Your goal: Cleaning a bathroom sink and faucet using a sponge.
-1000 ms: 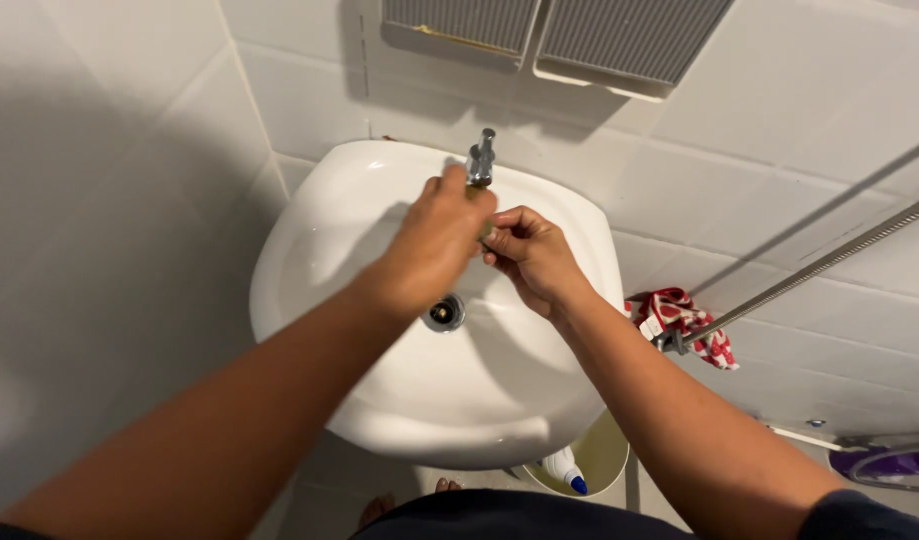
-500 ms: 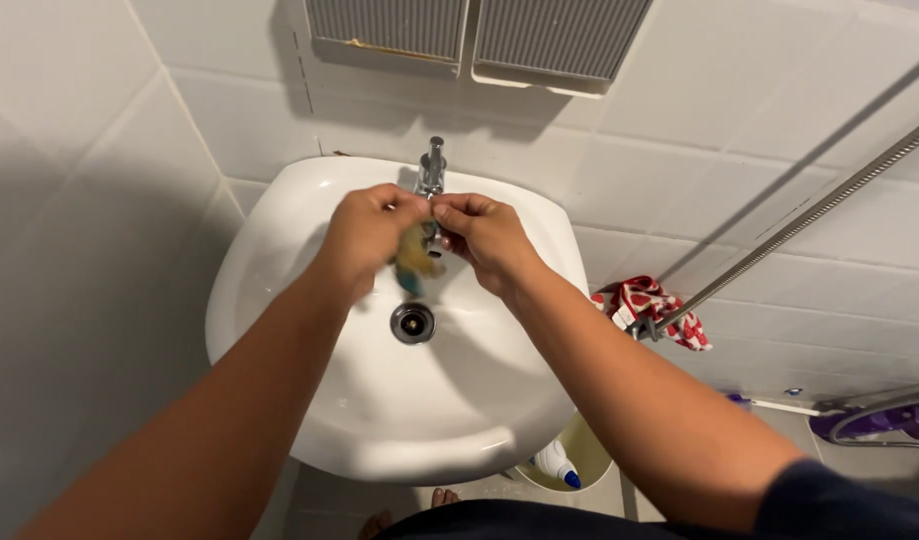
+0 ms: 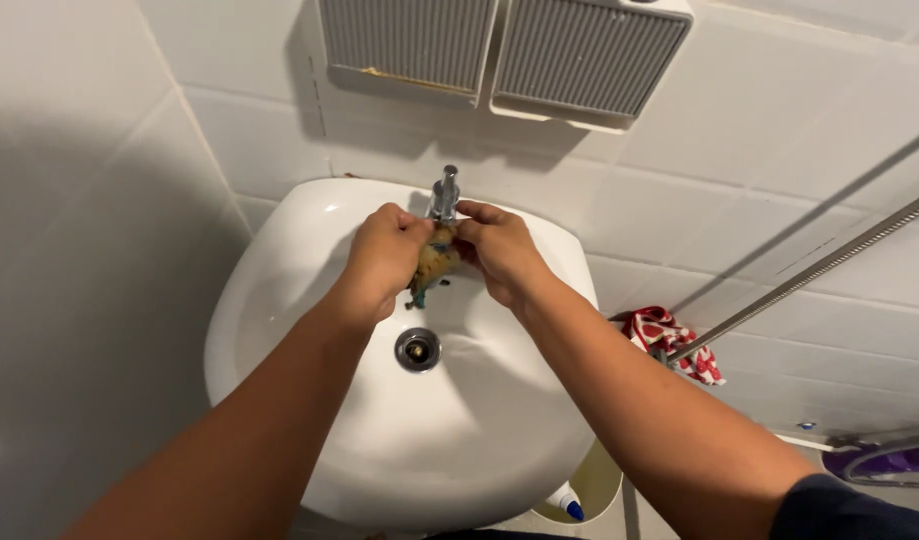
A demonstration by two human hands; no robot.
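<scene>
My left hand [image 3: 382, 258] and my right hand [image 3: 497, 250] are together over the white sink [image 3: 279, 290], right under the chrome tap [image 3: 443, 195]. Between them they pinch a small crumpled yellow-brown cloth or sponge [image 3: 434, 266] with a dark green edge hanging down. Both hands have their fingers closed on it. The round metal drain [image 3: 417, 349] lies just below the hands.
Two grey ribbed panels [image 3: 499, 50] hang on the tiled wall above the sink. A metal hose [image 3: 809, 270] runs diagonally at right, with a red-and-white patterned cloth [image 3: 669, 338] at its lower end. A white bottle with a blue cap [image 3: 567, 502] stands in a bucket under the sink.
The hands rose toward the tap and the cloth came into view between them. It is now bunched tighter in both hands. The view shifted slightly downward.
</scene>
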